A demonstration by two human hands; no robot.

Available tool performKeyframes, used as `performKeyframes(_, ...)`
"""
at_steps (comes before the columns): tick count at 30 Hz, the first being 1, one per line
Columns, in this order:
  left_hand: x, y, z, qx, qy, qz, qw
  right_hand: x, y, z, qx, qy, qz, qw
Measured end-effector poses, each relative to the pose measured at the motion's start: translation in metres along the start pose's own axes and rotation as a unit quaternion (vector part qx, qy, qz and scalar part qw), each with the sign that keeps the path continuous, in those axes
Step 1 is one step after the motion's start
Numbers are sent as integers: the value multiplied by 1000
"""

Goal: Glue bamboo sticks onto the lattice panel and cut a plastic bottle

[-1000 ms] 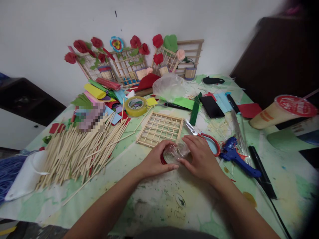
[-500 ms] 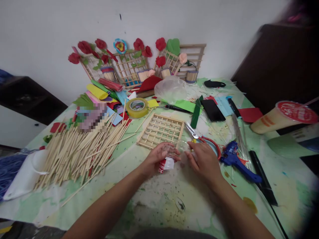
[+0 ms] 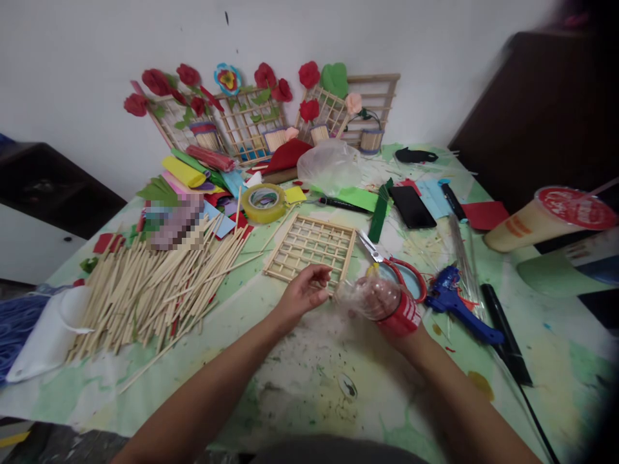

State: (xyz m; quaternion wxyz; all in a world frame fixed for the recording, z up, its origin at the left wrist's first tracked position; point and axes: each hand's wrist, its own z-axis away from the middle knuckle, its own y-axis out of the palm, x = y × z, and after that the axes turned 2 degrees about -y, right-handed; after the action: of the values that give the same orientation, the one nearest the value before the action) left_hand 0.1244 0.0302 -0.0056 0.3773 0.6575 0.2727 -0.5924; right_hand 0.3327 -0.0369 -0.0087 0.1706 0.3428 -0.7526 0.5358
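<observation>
A clear plastic bottle piece point(image 3: 370, 298) with a red label is around my right hand point(image 3: 387, 299), whose fingers show blurred through the plastic. Just left of it, my left hand point(image 3: 307, 291) is raised with its fingers curved and apart, holding nothing. Behind my hands a square lattice of thin sticks point(image 3: 314, 248) lies flat. Red-handled scissors point(image 3: 394, 267) lie open beside the lattice, close behind my right hand. A blue glue gun point(image 3: 459, 306) rests to the right.
Loose sticks point(image 3: 159, 290) are heaped at left. Behind are a tape roll point(image 3: 264, 203), a phone point(image 3: 412, 206), a plastic bag point(image 3: 329, 166) and coloured paper. Flowered lattices point(image 3: 251, 125) lean on the wall. A drink cup point(image 3: 551, 219) lies tilted at right.
The bottle piece has passed from between both hands to around my right hand. My left hand has let go and its fingers have opened. The view has shifted slightly.
</observation>
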Motion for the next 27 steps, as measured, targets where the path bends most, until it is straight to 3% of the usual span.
performKeyframes(4, -7, 3, 6, 110, 44, -55, 991, 9, 1, -2, 28, -6, -37, 999)
performKeyframes(6, -11, 6, 9, 130, 46, -89, 986, 16, 1, -3, 62, 22, -27, 997)
performKeyframes(10, -13, 12, 10, 105, 63, -116, 986, 30, -1, -2, 104, 28, 52, 993)
performKeyframes(15, -13, 19, 10, 34, -15, 74, 997, 39, -11, -7, 65, -16, 70, 995)
performKeyframes(18, -15, 22, 9, -3, -37, 143, 989, 35, -16, -11, 49, -9, 29, 998)
performKeyframes(23, -14, 20, 7, -22, -37, 138, 989, 22, -15, -10, -86, 20, -133, 987)
performKeyframes(27, -8, 18, 7, 8, -30, 88, 996, 22, -10, -9, -30, 12, -166, 986)
